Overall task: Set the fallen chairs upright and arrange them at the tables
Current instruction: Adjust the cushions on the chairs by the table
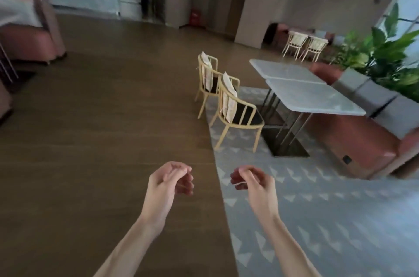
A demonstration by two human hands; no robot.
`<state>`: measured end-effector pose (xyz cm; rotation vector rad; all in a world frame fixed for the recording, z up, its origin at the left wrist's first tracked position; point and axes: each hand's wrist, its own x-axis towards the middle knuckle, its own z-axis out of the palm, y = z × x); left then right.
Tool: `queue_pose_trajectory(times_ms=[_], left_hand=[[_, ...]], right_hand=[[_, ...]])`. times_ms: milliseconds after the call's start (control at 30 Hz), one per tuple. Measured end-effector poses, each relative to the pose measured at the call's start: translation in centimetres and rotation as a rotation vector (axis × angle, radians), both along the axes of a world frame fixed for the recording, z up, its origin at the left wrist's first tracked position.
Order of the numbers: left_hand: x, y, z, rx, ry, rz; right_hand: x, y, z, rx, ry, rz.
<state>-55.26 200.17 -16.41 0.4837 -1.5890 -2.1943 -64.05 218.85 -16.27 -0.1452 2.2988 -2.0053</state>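
Both hands, left (pixel 169 180) and right (pixel 250 180), hang loosely curled and empty; two upright armchairs (pixel 235 109) face the pale worktop (pixel 313 93)

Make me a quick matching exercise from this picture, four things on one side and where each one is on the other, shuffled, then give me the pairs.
Things:
1. near chair
2. plant
3. red box
4. left hand

Places:
A. by the far wall
B. over the wood floor
C. on the patterned rug, beside the table
D. behind the bench at the right edge

Pairs: 1-C, 2-D, 3-A, 4-B
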Motion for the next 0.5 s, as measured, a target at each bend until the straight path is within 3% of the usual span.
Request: queue_pose_trajectory(times_ms=[267,500], left_hand=[[-15.0,-10.3,0.2,-0.091,-0.026,-0.088],[-32.2,-21.8,-0.7,-0.132,-0.053,-0.047]], right_hand=[[-14.0,-13.7,-0.8,-0.144,0.044,0.155],[-33.6,-22.6,-0.1,-0.34,-0.012,0.035]])
